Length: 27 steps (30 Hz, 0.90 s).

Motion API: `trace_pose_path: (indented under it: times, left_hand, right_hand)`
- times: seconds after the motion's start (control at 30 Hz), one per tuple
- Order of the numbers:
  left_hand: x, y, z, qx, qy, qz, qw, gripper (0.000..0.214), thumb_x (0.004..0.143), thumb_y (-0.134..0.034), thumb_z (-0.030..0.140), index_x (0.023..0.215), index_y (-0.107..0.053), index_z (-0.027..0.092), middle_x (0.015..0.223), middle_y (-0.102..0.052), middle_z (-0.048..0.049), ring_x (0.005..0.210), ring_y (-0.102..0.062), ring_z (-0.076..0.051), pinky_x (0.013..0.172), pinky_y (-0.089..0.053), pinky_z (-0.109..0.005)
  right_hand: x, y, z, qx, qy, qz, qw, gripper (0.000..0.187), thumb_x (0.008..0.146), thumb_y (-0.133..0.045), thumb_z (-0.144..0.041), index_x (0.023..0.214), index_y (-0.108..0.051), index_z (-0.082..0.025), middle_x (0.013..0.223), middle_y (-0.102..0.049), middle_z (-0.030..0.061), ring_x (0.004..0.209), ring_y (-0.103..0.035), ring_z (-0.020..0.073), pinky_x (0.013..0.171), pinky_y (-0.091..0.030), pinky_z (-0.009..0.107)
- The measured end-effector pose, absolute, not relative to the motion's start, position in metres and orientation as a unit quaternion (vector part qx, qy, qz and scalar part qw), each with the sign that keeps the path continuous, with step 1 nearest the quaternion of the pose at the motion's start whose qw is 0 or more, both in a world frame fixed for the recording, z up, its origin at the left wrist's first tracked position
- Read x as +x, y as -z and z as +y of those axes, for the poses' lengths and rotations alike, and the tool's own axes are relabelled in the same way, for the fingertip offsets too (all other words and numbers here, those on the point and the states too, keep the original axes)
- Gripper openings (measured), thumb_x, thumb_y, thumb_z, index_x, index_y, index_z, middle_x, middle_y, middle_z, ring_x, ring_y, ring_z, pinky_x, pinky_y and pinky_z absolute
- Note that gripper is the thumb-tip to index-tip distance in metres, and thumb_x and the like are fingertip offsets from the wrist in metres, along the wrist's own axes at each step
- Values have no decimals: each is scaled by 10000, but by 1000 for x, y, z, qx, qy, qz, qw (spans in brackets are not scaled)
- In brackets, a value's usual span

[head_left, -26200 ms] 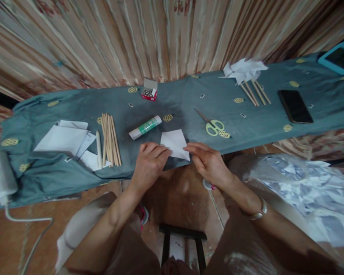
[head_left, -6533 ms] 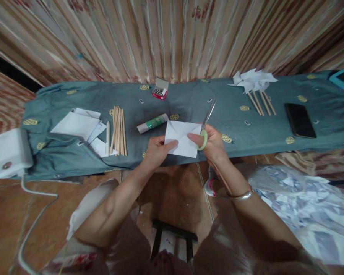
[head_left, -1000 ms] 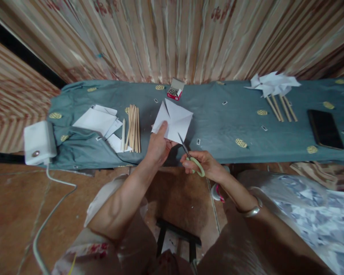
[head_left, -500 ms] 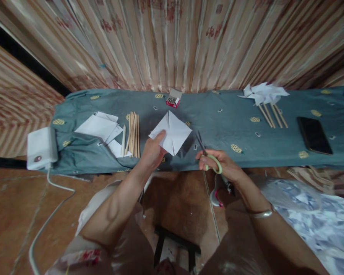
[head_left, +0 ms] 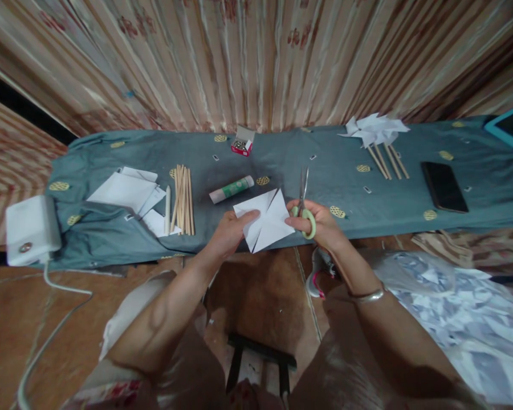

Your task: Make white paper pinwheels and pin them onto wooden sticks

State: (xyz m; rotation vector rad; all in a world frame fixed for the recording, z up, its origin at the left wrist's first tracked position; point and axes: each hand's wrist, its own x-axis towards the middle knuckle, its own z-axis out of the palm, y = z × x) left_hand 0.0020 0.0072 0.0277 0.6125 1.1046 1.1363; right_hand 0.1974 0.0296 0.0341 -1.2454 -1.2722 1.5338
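In the head view, the left hand (head_left: 231,230) pinches one cut paper square (head_left: 267,223) at frame centre, where it overhangs the near edge of the table (head_left: 393,200). The right hand (head_left: 322,226) grips one pair of scissors (head_left: 302,189), blades pointing up-frame. One glue stick (head_left: 231,189) lies just above the paper. Bare cloth runs right towards one phone (head_left: 443,186).

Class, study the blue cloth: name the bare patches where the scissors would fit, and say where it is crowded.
Bare cloth lies between the right hand holding the scissors and the phone, and behind, between staple box and pinwheels. Crowded: the paper sheets, sticks, glue stick, and the paper square in the left hand.
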Motion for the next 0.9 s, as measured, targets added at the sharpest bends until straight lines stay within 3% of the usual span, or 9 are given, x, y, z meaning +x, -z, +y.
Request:
trace_pose_path:
  times: [0.1,0.23,0.37,0.47,0.63,0.77,0.9]
  left_hand:
    - [2,-30,8,262,-493,483,674,258,656,-799,336,772,-741,112,744,-750,-85,716,-688,-231,694,-524,-314]
    - [4,-42,9,210,-506,410,730,410,812,-646,520,917,-724,132,882,-755,-125,1028,-674,-332,883,-535,-426]
    - [8,-47,4,227,-528,370,730,451,803,-643,572,1027,-695,183,1100,-730,-111,1224,-574,-342,999,-481,-492]
    - [13,-38,-1,256,-536,383,708,394,704,-782,473,954,-695,181,1109,-721,-98,1207,-585,-316,1011,-470,-494]
    - [24,-26,-3,275,-528,436,675,286,653,-842,372,693,-674,142,841,-735,-70,991,-671,-247,955,-512,-410]
    - [29,-33,0,226,-569,439,657,290,729,-784,337,934,-695,153,988,-739,-72,947,-684,-221,847,-561,-367]
    - [28,-40,3,189,-590,446,646,349,827,-681,277,1160,-618,192,1097,-723,-69,935,-697,-210,821,-575,-359]
  right_hand:
    - [195,-35,29,-484,-607,-502,381,436,519,-838,-435,821,-623,-206,625,-528,-70,537,-421,78,494,-331,231]
    - [191,-32,31,-500,-593,-483,406,447,497,-828,-438,813,-607,-212,595,-497,-80,521,-399,77,476,-309,228]
    - [184,-28,32,-526,-569,-435,458,433,492,-823,-416,802,-597,-216,592,-504,-82,525,-413,80,481,-319,223]
    - [175,-28,32,-533,-561,-396,494,443,476,-831,-385,804,-587,-212,615,-520,-82,540,-418,78,497,-334,221]
    - [160,-30,29,-530,-566,-386,500,453,493,-818,-411,812,-562,-218,634,-515,-77,555,-429,85,518,-354,231]
    - [150,-28,28,-519,-574,-388,501,475,487,-825,-440,813,-557,-223,640,-530,-71,562,-439,89,523,-366,234]
    - [146,-26,29,-512,-574,-381,514,487,469,-844,-462,782,-560,-218,639,-535,-69,571,-452,88,534,-382,234]
